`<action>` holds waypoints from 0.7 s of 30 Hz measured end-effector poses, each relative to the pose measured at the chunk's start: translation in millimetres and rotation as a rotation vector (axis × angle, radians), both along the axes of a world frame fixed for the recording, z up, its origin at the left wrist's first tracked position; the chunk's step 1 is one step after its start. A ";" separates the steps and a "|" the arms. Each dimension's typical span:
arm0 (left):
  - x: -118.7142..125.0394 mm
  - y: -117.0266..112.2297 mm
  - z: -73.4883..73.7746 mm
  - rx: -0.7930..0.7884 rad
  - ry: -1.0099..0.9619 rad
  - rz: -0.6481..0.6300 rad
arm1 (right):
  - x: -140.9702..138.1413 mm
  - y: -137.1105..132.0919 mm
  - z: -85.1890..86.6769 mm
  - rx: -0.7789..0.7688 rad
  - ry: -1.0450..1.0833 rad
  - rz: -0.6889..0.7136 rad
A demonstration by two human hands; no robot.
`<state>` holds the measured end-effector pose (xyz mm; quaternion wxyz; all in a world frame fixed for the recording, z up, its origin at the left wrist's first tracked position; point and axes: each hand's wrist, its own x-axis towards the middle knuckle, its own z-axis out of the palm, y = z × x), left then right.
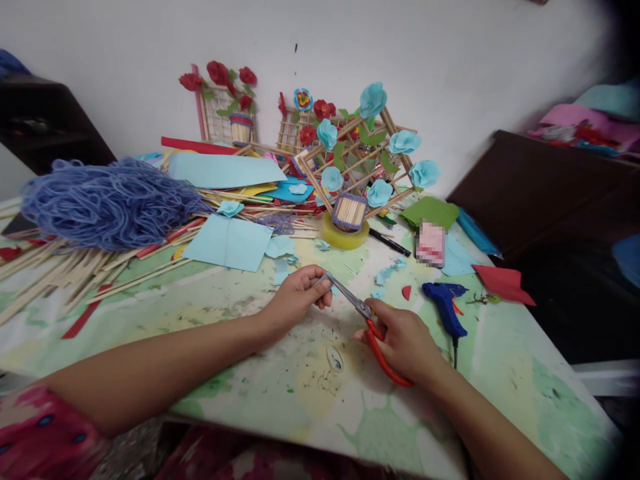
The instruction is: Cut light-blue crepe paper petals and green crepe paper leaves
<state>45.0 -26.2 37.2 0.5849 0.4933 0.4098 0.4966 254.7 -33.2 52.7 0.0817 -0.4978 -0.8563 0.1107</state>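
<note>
My right hand [407, 337] grips a pair of scissors [385, 360] with red handles. Their metal blades point up and left, and the tips reach my left hand [300, 293]. There the thumb and fingers are pinched together by the blade tips. Whatever they hold is too small and covered to make out. Small light blue paper scraps [389, 272] lie just beyond the scissors. Behind my hands stands a stick lattice [357, 170] with light blue paper flowers [373, 100], and a small stick pot [350, 211] is at its base.
Blue yarn [115, 203] and loose wooden sticks [75, 273] cover the left side. Light blue paper sheets [229, 241] lie near the middle. A yellow tape roll [345, 237], a black marker [390, 241] and a corded blue glue gun [445, 307] sit toward the right.
</note>
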 end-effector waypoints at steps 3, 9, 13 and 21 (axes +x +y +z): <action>0.2 -0.3 0.7 -0.002 0.001 0.004 | -0.5 0.5 0.1 0.001 -0.004 -0.004; -0.5 -0.9 1.4 0.002 -0.021 0.004 | -0.2 -0.7 0.5 -0.005 0.012 -0.015; -1.1 -0.8 0.7 0.013 -0.053 -0.011 | 0.5 -0.7 -0.5 -0.011 0.020 -0.017; -0.9 -1.2 0.9 0.010 -0.042 0.001 | 0.5 -0.1 -0.1 -0.016 0.018 -0.013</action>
